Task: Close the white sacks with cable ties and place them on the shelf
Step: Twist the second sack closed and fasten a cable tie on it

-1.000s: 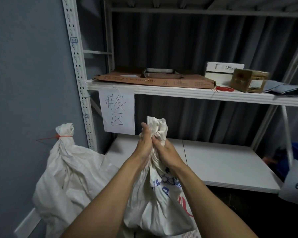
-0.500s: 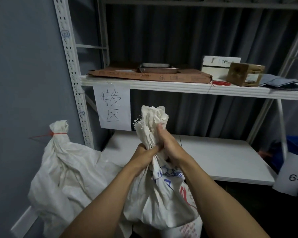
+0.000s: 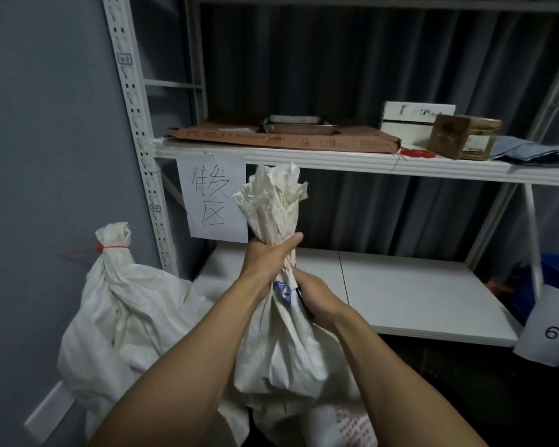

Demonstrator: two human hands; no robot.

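Grips swapped: left hand (image 3: 270,256) now above right hand (image 3: 315,296) on the twisted neck of the white woven plastic sack (image 3: 281,350), fingers curled round it. Sack hangs before the white lower shelf (image 3: 417,295), untied (red cable ties (image 3: 417,153) on upper shelf (image 3: 336,160)); tie next.

2 bare forearms run to the left hand (image 3: 270,257) and right hand (image 3: 317,296).

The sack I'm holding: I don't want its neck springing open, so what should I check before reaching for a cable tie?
1. Neck gathered tight: ok.
2. Left hand grips the neck: ok.
3. Right hand free: not ok, it grips the sack below.
4. Tie in hand: not ok; red ties seem to lie on the upper shelf.
5. Lower shelf has bare room: ok.
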